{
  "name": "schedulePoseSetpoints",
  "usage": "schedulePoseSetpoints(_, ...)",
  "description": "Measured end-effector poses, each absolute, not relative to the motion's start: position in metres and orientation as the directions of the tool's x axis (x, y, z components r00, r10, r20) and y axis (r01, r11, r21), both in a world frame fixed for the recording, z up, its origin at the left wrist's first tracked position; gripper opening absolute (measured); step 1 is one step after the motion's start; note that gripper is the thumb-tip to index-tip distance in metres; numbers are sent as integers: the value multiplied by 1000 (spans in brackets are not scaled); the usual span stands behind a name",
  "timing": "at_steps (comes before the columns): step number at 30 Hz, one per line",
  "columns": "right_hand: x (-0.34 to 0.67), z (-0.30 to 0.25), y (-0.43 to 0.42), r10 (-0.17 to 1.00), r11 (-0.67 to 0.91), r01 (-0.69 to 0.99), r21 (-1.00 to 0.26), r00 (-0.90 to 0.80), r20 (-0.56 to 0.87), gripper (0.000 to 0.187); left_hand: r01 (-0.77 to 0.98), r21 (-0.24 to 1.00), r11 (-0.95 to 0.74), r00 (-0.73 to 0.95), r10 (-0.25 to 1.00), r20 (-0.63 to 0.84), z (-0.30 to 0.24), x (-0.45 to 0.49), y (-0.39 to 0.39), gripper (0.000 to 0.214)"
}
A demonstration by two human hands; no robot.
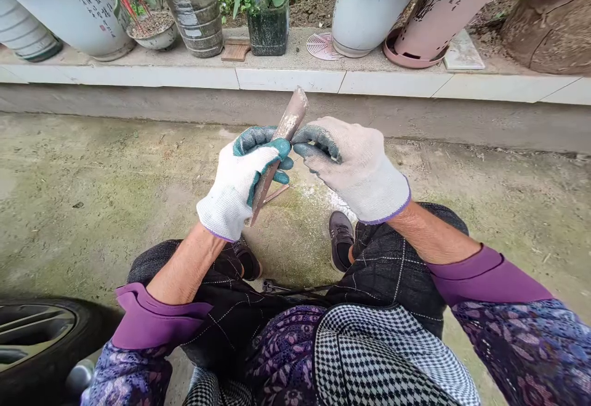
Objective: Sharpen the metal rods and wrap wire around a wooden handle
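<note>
My left hand (247,175), in a white knit glove with green coated palm and fingers, is closed around a reddish-brown wooden stick (292,117). The stick tilts up to the right; its upper end is broad with pale worn patches, and its lower end narrows beside the wrist. My right hand (353,160), in a matching, dirtier glove, has thumb and forefinger pinched together close against the stick's right side. Whatever lies between those fingertips, if anything, is too small to make out.
Ahead runs a low tiled ledge (290,80) bearing several potted plants, including a white pot (369,15) and a pink pot (434,18). A thin brown strip (276,195) shows below my left hand. White powder (339,200) marks the concrete. A wheel (41,338) stands lower left.
</note>
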State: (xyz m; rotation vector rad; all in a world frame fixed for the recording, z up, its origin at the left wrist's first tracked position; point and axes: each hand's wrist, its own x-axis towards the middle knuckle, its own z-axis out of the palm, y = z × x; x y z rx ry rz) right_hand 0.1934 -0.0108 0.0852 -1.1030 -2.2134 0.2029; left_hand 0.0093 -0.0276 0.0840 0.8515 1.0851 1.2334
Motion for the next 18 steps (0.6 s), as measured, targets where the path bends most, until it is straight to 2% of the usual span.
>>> schedulePoseSetpoints(4, 192, 86, -11, 771, 630, 616, -473, -423, 477, 25, -279, 949, 143, -32, 987, -158, 83, 10, -26, 32)
schedulePoseSetpoints(9, 193, 87, -9, 768, 633, 621, -463, -425, 480, 25, -285, 951, 120, -39, 990, -137, 81, 12, -27, 31)
schedulePoseSetpoints(12, 191, 89, -9, 796, 599, 631, -493, -404, 451, 20, -255, 965, 59, -55, 996, -76, 79, 15, -27, 30)
schedulePoseSetpoints(15, 186, 92, -8, 865, 501, 531, -683, -328, 379, 15, -162, 985, -53, -83, 996, 40, 76, 17, -27, 30)
schedulePoseSetpoints(17, 184, 91, -4, 929, 315, 316, -895, -298, 221, 22, -24, 981, -192, -102, 977, 188, 74, 14, -27, 31)
schedulePoseSetpoints(18, 184, 90, -2, 936, 163, 180, -970, -339, 95, 27, 78, 956, -283, -88, 953, 290, 74, 11, -28, 31)
